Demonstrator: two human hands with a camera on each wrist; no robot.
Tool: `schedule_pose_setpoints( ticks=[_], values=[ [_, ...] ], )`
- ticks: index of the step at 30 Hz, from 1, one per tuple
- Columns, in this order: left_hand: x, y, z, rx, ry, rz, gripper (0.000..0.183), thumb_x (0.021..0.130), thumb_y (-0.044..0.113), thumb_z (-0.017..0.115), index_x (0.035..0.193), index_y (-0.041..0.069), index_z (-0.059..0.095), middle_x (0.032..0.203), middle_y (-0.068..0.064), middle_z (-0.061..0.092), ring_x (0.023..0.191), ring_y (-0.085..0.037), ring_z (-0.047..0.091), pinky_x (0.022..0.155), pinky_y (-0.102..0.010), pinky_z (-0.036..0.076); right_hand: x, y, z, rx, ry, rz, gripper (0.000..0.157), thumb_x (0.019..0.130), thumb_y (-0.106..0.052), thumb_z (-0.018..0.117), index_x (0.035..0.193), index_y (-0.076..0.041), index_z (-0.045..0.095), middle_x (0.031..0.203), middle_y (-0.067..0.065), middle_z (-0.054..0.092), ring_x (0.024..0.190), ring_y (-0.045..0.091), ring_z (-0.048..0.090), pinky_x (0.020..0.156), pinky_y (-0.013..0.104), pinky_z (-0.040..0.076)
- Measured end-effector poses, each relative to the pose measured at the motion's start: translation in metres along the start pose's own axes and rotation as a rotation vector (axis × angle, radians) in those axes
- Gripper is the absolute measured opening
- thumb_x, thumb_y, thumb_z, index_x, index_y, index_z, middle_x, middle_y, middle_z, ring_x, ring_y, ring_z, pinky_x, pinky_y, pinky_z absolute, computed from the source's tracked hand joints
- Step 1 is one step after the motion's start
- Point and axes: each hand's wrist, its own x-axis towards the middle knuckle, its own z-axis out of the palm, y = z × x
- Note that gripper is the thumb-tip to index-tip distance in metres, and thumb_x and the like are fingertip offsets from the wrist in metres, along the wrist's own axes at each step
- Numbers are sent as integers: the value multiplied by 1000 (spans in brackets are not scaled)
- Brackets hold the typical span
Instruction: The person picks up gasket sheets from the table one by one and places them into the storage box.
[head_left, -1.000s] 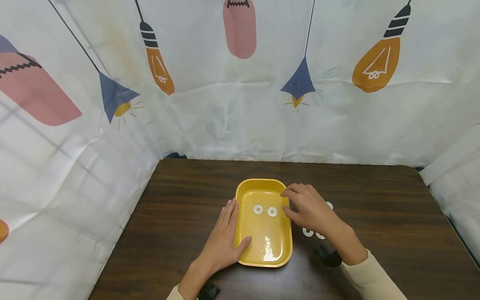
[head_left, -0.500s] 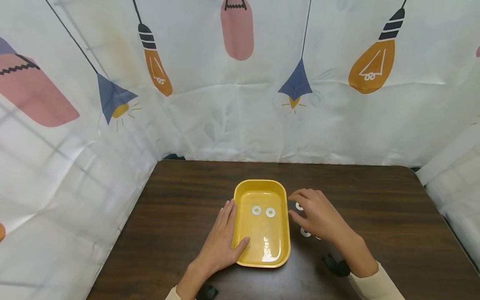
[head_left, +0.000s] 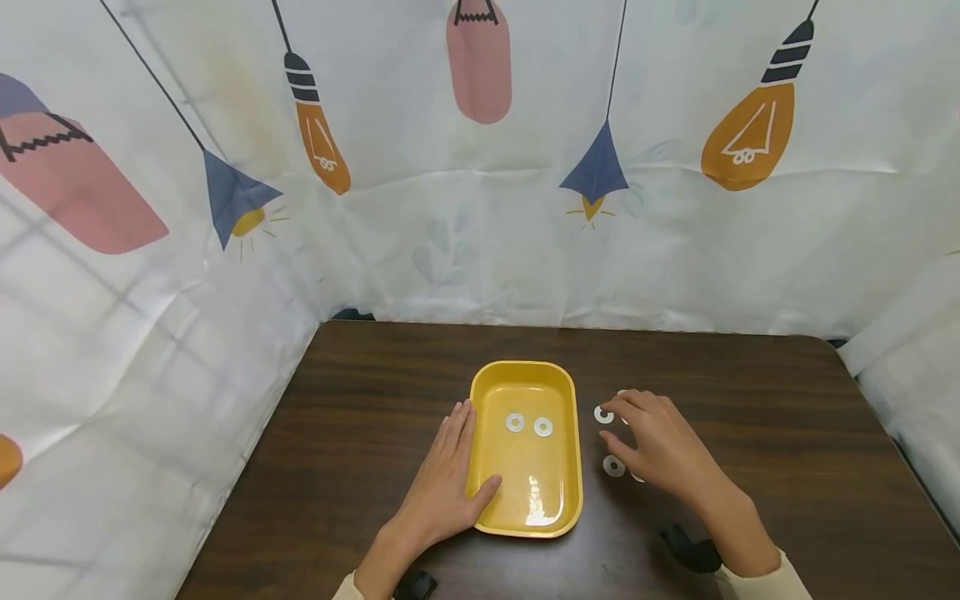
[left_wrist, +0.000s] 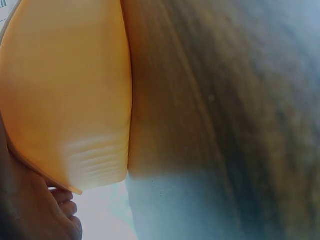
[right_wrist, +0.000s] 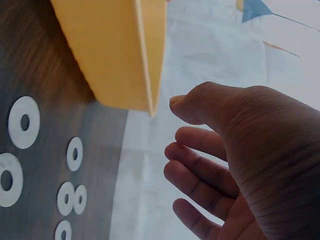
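Now the tray [head_left: 522,467] is being touched by the straight-fingered left hand [head_left: 438,479]. Near rings [head_left: 607,467], the right hand [head_left: 660,443] is being held spread.

no lettering or numbers can be read.

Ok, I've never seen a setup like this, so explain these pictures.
There is no machine, only a person working bare-handed. The wide view comes from a camera worn on the head, looking forward and down; the close ones come from a camera on each wrist. On the dark wood-grain table sits a yellow tray with two flat white rings inside. Loose rings lie on the table to its right. The left hand rests against the tray's left side, its thumb over the rim. The right hand is by the loose rings, thumb and fingers apart, and holds nothing that I can see. Behind the table hangs a white cloth printed with lamps.
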Motion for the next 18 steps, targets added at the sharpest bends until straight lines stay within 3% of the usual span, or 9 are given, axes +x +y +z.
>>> schedule_pose_setpoints(
  ticks=[7,18],
  values=[
    [1,0,-1,9,2,13,99,97,50,64,169,1,17,180,-11,11,169,-26,11,133,-19,-11,-10,10,7,-22,-19,28,33,83,-19,88,111,-4,78,108,9,75,100,30,71,92,57,60],
    [6,-1,3,-2,0,31,100,97,50,64,169,2,15,181,-10,11,169,-25,10,132,-18,-11,-32,23,21,-31,-69,93,29,84,-21,88,108,-7,79,100,5,74,89,23,70,83,50,61]
  ],
)
